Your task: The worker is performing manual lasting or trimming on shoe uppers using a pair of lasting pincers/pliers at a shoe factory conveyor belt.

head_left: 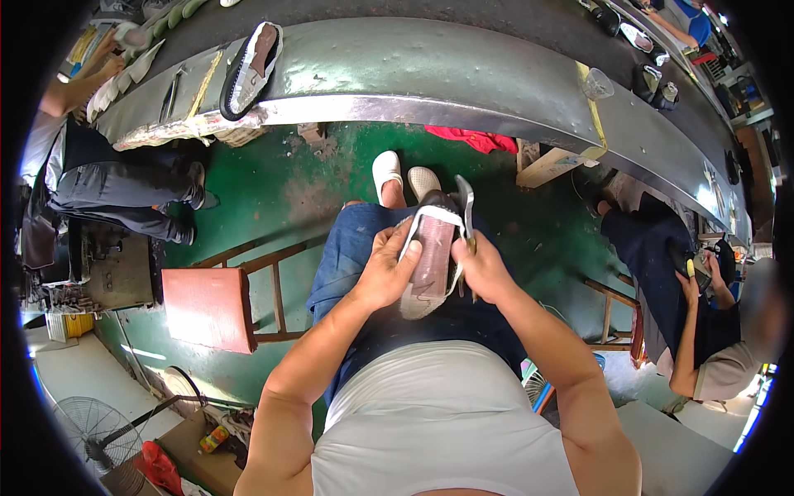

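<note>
An unfinished shoe (433,256) lies sole up over my lap, with a brown insole board, a white edge around it and a dark toe end pointing away from me. My left hand (385,266) is closed around its left side, the thumb pressed on the insole. On the other side, my right hand (490,271) grips a metal tool with a curved head that looks like lasting pincers (466,202). The tool's head stands beside the toe end. My right fingers partly hide its handle and the shoe's right edge.
Ahead runs a long metal-edged workbench (430,70), with another unfinished shoe (251,70) at its left. A stool with a reddish seat (208,309) stands left of me. People sit or stand at both sides. A fan (98,434) is at the lower left, a red cloth (475,139) under the bench.
</note>
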Demonstrator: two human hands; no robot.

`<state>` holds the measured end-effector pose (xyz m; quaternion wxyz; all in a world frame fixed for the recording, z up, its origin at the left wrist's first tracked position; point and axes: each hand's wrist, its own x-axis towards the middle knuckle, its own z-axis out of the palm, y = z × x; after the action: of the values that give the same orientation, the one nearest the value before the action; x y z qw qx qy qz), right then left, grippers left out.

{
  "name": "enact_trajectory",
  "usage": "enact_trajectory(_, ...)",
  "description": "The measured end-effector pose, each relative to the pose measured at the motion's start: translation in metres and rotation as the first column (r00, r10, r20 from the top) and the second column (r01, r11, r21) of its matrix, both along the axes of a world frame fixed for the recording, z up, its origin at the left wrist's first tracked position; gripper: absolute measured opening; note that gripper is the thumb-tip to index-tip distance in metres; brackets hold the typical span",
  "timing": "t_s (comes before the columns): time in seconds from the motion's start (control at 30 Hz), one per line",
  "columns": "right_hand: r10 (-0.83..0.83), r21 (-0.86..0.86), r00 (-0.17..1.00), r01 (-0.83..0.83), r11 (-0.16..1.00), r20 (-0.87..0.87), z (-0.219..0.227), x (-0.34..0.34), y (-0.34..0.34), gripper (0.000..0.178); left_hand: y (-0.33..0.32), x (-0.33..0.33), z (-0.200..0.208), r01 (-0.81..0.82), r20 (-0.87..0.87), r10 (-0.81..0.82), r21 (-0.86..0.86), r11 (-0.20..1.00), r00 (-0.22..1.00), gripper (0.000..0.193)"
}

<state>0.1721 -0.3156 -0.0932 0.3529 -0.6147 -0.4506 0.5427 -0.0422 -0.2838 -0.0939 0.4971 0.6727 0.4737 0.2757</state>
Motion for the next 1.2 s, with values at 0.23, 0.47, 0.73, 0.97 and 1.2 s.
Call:
enact_trajectory(0.23, 0.031, -0.084, 0.997, -0.038, 0.996, -0.074, -0.034, -0.003, -0.019, 0.045, -0.006, 0.007, -0.03, -0.164, -0.072, 0.147, -0.408, 0.898, 0.986, 0.031)
enact_trajectory(0.47, 0.191, -0.141, 0.981, -0.187, 0.972, 0.017, -0.012, 0.019, -0.02, 0.048, 0.012, -0.005, 0.007, 0.185, 0.169, -0.093, -0.688, 0.702, 0.981, 0.054)
enact_trajectory(0.73, 0.179, -0.218, 0.968, -0.139, 0.966, 0.178, 0.032, 0.055, -0.036, 0.029, -0.016, -0.003, -0.008, 0.314, 0.487, 0.087, -0.679, 0.664, 0.869, 0.098)
enact_trajectory(0.97, 0.672, -0.306, 0.543, -0.615, 0.727, 0.504, 0.074, 0.045, -0.042, 0.034, -0.044, -0.008, -0.032, 0.177, 0.025, -0.184, -0.433, 0.884, 0.983, 0.103)
enact_trajectory(1.2, 0.752, -0.364, 0.29, -0.736, 0.57, 0.591, 0.077, 0.035, -0.017, 0.038, -0.05, -0.002, -0.033, 0.17, -0.005, -0.185, -0.365, 0.915, 0.983, 0.102)
